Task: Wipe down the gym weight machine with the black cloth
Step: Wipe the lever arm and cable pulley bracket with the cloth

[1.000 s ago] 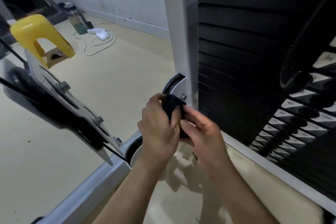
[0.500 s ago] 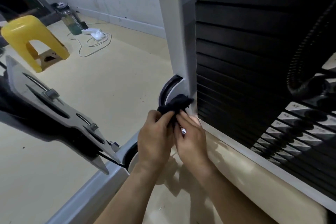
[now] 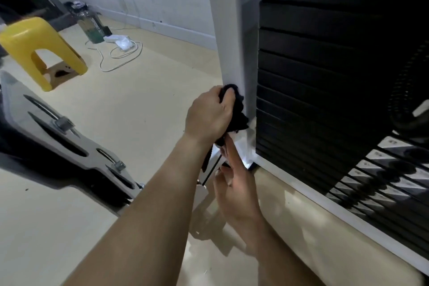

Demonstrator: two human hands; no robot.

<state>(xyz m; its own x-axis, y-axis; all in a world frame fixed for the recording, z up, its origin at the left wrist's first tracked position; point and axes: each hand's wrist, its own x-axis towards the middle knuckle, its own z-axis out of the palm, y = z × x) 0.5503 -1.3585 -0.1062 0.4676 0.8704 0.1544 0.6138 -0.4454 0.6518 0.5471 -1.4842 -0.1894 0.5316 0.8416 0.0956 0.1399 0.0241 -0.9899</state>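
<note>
One-handed, left hand [image 3: 210, 115] grasping the black cloth [image 3: 238, 116] against the white upright [image 3: 228, 42], right hand [image 3: 236, 189] released, the wad may slip.

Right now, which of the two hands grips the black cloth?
The left hand, the upper one, grips the black cloth against the white post; the right hand sits below with straight fingers.

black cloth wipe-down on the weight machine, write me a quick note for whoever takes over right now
Left grip holds the bunched black cloth against the white post, low down beside the weight stack.
Right grip open just below the cloth, holding nothing.
Done: how much is wiped cannot be told.
Left: probably the rest of the post and the weight stack.
</note>
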